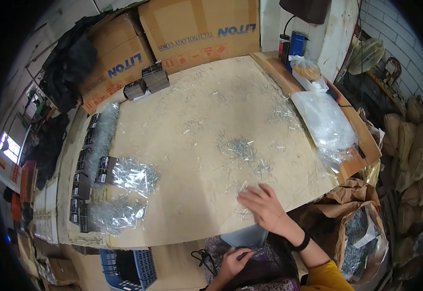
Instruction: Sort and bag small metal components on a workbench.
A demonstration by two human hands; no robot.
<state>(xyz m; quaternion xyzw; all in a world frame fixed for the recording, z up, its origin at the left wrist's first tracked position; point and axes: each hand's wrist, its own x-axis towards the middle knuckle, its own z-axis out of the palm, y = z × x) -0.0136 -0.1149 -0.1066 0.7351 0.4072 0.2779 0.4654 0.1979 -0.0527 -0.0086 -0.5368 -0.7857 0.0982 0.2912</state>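
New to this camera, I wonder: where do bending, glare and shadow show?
Head view: the table bows at its near edge; same view: the window is washed out, the clear bag at right and thin pieces glint; same view: shadow dims part of the table.

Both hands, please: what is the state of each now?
Left hand: closed on the grey-blue tray.
Right hand: over the table; its grip cannot be told.

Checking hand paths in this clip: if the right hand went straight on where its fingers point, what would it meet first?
Probably the loose metal pins lying by the right hand's fingertips on the tabletop, though fingertip height is hard to judge.
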